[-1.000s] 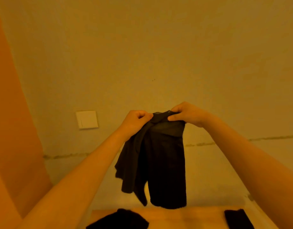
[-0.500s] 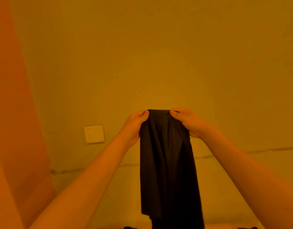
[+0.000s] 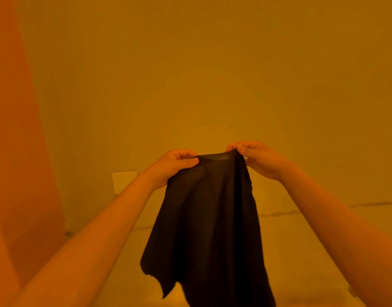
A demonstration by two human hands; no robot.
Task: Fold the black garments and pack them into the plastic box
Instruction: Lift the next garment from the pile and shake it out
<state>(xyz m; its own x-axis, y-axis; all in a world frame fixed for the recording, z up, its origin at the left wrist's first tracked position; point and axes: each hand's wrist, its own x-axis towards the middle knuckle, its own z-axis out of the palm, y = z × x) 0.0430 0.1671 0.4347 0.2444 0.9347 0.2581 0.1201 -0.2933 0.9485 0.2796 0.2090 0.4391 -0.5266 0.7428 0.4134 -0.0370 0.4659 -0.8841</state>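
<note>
Both grips pinch the top edge of the black garment (image 3: 208,222): left hand (image 3: 175,165) at its left corner, right hand (image 3: 257,158) at its right. Cloth hangs straight down between the forearms, long axis vertical. Neither hand nearer; box unseen.

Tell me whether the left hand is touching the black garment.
Touching. The head view shows the left hand pinching the top edge of the black garment, thumb and fingers closed on the cloth, while the right hand grips the other corner.
</note>
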